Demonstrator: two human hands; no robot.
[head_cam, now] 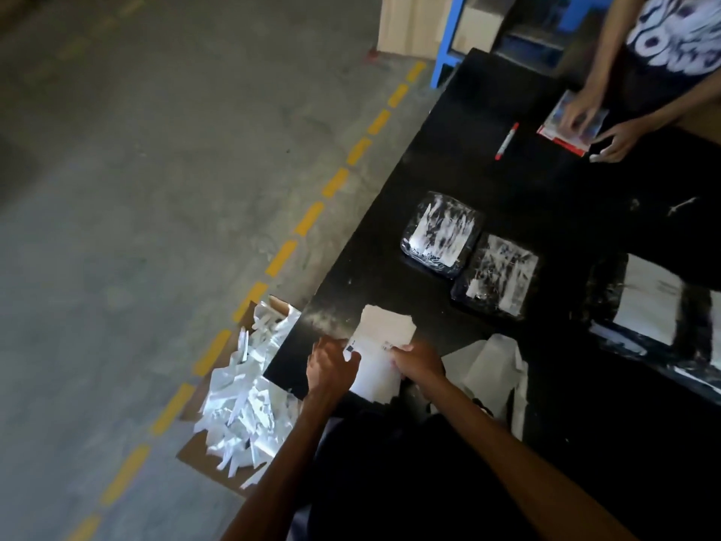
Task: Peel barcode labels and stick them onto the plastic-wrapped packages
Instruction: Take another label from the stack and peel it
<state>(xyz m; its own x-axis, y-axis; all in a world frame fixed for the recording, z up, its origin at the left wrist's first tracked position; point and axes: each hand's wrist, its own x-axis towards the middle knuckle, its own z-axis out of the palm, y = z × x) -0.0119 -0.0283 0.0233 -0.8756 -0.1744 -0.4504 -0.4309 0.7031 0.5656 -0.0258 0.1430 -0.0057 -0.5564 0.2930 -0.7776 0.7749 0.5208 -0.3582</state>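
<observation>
Off the left edge of the black table (487, 111), a cardboard box (193, 452) heaped with white paper scraps (242, 404) is seen on the floor. At the table's near edge, a white label sheet (380, 337) is gripped from both sides. The left hand (331, 369) is curled onto its left edge beside a small dark label (350, 348), and the right hand (417, 363) is closed on its right edge. At the table's middle, two plastic-wrapped packages (441, 236) (497, 275) are laid touching. A larger package (647, 302) is set toward the table's right edge.

The head camera looks steeply down (tilted, close) at the black table (487, 173).
</observation>
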